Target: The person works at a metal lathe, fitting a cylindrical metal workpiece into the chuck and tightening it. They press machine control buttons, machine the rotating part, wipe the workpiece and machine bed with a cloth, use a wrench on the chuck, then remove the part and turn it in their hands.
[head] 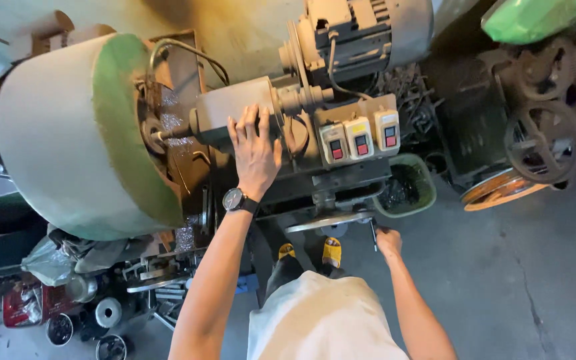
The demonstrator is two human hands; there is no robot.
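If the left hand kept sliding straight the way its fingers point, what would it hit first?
The left hand lies flat on the machine's grey housing, fingers pointing up the picture. Straight on it would likely run off the housing's far edge toward the bare wall; the motor sits to the right of that line. Depth is unclear.

Single head-worn view, looking steeply down from above the wearer's own torso and feet. Faces a lathe-like machine (288, 133) straight ahead, close, within arm's reach. Takes in concrete floor (501, 267) near right, cluttered parts near left.
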